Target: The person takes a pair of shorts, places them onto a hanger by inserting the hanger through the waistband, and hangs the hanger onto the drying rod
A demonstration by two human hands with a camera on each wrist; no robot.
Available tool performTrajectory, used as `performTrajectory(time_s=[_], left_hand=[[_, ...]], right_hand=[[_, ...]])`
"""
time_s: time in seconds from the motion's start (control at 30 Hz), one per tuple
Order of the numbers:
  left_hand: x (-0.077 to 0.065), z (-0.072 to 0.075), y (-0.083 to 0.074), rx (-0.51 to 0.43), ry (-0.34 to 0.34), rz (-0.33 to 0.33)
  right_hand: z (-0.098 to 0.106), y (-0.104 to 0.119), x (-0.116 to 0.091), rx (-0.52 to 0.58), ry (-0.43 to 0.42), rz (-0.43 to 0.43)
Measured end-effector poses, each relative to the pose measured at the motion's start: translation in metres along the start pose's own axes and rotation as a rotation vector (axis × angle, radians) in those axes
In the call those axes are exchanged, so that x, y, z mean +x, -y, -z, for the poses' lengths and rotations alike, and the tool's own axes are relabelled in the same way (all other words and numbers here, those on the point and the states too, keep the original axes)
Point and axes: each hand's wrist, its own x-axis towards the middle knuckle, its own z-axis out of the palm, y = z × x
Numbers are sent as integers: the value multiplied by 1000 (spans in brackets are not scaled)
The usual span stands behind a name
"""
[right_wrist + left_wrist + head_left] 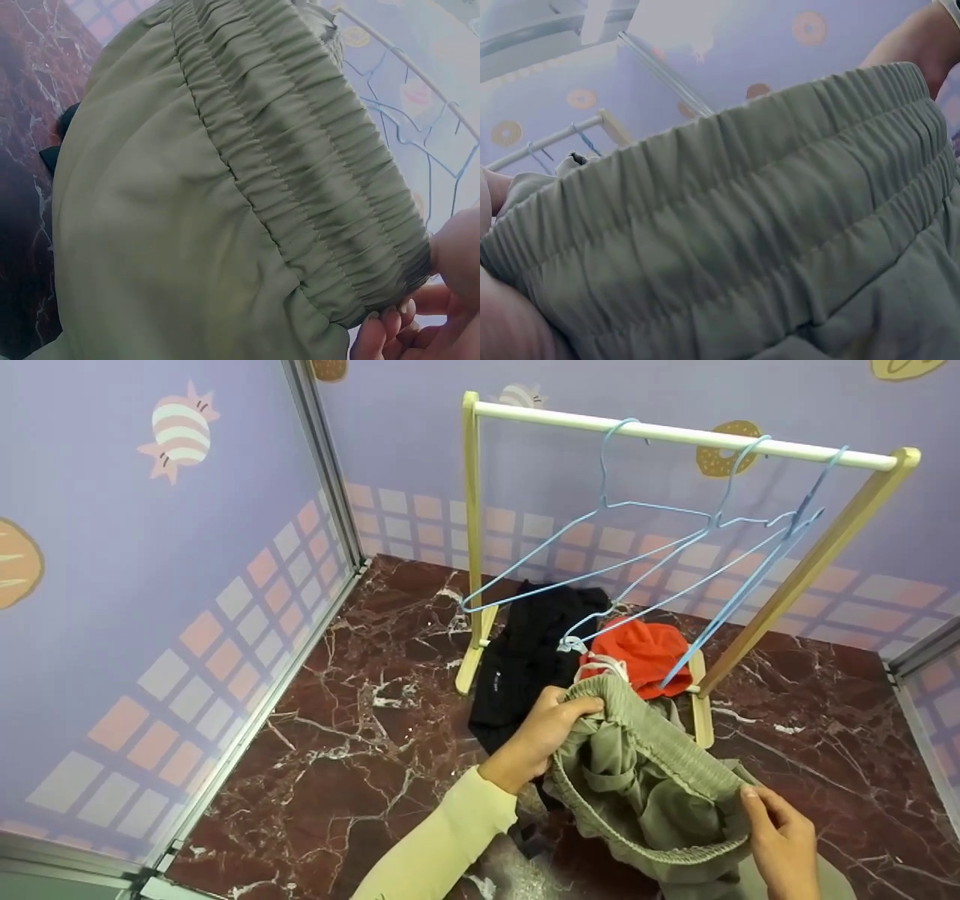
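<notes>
Gripping one green garment [660,739] with curled left hand [538,735] and curled right hand [784,834], near one black cloth [517,682], one red cloth [639,651], and one rack [540,417] bearing three hangers [603,472].

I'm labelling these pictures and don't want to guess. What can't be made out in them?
Head view: lower part of the green garment, cut off by the bottom edge.
Head view: white marking on the black garment, too small to read.
Head view: part of the red garment, hidden behind the green garment.
Left wrist view: most of the left hand, beyond the left edge.
</notes>
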Motion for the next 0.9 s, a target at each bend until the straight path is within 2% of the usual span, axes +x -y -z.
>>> performTrajectory(time_s=[0.27, 0.4, 0.53, 0.67, 0.8, 0.9], left_hand=[[5, 15, 11, 90, -73, 33], [7, 19, 16, 170, -115, 33], [8, 23, 19, 282, -173, 5], [10, 24, 20, 340, -228, -21], [8, 23, 19, 342, -237, -23], [6, 20, 18, 336, -213, -15]], right_hand=[[4, -7, 5, 53, -63, -49], [5, -9, 7, 46, -48, -57], [7, -12, 10, 29, -1, -87], [9, -15, 13, 44, 13, -115], [8, -17, 15, 59, 5, -128], [7, -18, 15, 30, 30, -141]])
